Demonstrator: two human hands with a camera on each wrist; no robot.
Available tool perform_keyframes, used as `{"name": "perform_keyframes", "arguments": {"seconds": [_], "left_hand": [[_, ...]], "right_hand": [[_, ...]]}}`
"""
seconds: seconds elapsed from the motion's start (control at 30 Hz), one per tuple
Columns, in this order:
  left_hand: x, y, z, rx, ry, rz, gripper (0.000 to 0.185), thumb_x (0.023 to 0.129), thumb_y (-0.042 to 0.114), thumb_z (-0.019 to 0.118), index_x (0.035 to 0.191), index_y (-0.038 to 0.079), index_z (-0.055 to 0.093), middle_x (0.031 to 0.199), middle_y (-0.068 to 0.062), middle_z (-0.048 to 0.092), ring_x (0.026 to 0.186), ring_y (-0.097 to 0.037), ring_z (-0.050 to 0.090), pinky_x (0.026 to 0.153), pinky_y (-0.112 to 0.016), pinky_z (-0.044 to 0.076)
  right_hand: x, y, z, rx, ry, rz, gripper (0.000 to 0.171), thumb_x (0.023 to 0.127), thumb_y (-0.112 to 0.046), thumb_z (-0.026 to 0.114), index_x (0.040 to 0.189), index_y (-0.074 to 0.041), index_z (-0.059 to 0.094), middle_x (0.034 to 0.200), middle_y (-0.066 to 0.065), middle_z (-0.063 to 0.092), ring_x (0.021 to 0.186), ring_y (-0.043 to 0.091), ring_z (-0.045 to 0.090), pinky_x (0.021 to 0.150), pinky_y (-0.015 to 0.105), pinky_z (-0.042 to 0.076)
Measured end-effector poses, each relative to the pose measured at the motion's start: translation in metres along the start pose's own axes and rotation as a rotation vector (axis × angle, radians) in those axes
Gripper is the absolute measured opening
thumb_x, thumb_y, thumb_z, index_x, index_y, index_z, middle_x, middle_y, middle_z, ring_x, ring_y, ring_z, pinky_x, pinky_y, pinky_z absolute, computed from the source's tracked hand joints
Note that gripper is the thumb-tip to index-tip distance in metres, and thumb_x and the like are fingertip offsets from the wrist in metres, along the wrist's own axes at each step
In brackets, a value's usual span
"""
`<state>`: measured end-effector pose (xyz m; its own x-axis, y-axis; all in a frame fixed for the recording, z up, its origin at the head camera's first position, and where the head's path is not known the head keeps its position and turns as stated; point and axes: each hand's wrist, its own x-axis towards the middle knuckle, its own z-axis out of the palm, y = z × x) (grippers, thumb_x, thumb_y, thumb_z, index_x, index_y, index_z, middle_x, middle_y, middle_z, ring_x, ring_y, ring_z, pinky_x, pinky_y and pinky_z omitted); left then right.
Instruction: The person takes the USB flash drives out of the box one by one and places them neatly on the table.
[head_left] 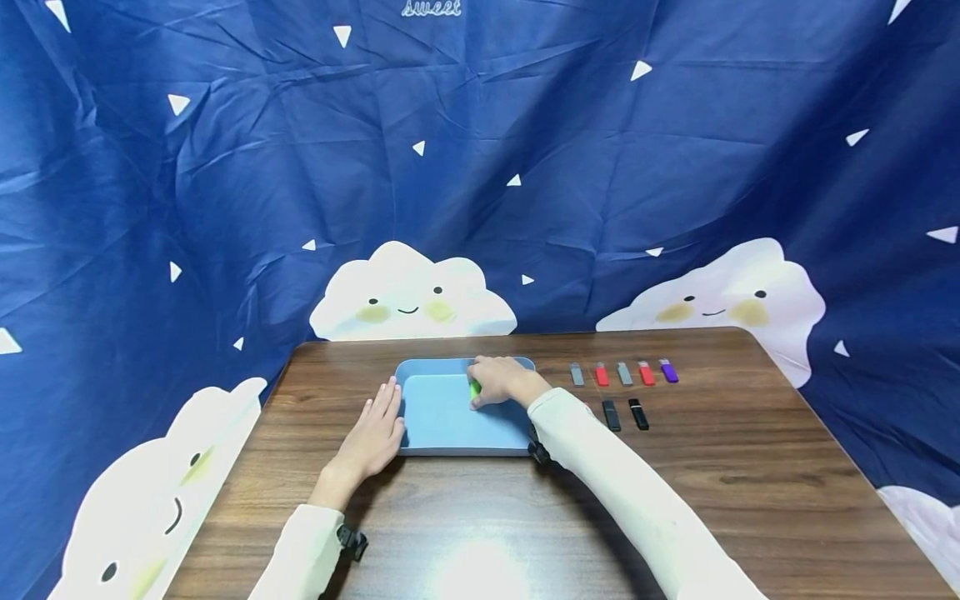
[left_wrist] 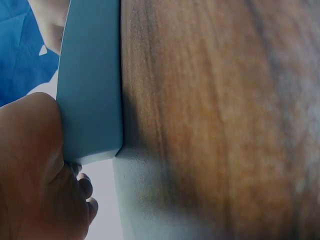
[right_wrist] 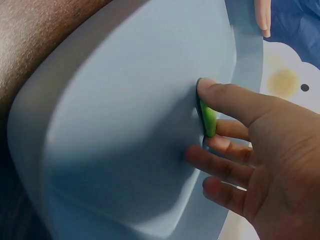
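Wood table [head_left: 480, 517] | navy cloud cloth [head_left: 225, 167] | left hand [head_left: 372, 437] flat | right hand [head_left: 501, 382] grip pinching, seemingly, green item [right_wrist: 208, 120]

Smooth matt plastic tray [head_left: 442, 421] on a dark wood-grain tabletop [head_left: 750, 467] (slightly glossy under the light), creased cloth backdrop [head_left: 225, 208].

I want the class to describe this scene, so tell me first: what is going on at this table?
A person sits at a wooden table. Their right hand pinches a small green item down inside a blue tray, while the left hand rests flat against the tray's left side. To the right of the tray lie small sticks in a row: grey, red, grey, red, purple, with two black ones nearer the person.
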<state>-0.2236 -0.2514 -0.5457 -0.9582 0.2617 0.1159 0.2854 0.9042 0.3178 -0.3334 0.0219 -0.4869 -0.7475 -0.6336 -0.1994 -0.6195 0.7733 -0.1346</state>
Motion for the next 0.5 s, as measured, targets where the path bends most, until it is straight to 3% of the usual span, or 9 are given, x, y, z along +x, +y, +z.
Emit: {"name": "perform_keyframes", "arguments": {"seconds": [0.13, 0.37, 0.5], "left_hand": [[0.0, -0.001, 0.001, 0.002, 0.004, 0.001, 0.062, 0.113, 0.023, 0.036, 0.166, -0.007, 0.024, 0.178, -0.02, 0.015, 0.165, -0.042, 0.019, 0.133, -0.062, 0.021], [-0.002, 0.006, -0.004, -0.013, 0.018, 0.005, 0.063, 0.11, 0.019, 0.037, 0.164, -0.011, 0.027, 0.176, -0.025, 0.019, 0.162, -0.048, 0.022, 0.13, -0.067, 0.022], [-0.003, 0.01, -0.007, -0.026, 0.033, 0.009, 0.062, 0.108, 0.017, 0.04, 0.162, -0.012, 0.03, 0.175, -0.027, 0.022, 0.161, -0.049, 0.024, 0.129, -0.068, 0.024]], "right_hand": [[0.001, 0.001, -0.001, -0.027, 0.0, -0.002, 0.05, 0.093, -0.048, 0.08, 0.131, -0.016, 0.072, 0.117, 0.002, 0.063, 0.088, 0.015, 0.054, 0.074, 0.032, 0.045], [-0.003, 0.003, -0.005, -0.034, 0.026, -0.009, 0.044, 0.091, -0.049, 0.083, 0.121, -0.018, 0.075, 0.109, -0.001, 0.063, 0.087, 0.014, 0.055, 0.074, 0.033, 0.048], [-0.005, 0.004, -0.008, -0.009, 0.051, -0.01, 0.045, 0.089, -0.048, 0.085, 0.123, -0.018, 0.076, 0.106, -0.001, 0.062, 0.086, 0.015, 0.055, 0.072, 0.033, 0.047]]}}
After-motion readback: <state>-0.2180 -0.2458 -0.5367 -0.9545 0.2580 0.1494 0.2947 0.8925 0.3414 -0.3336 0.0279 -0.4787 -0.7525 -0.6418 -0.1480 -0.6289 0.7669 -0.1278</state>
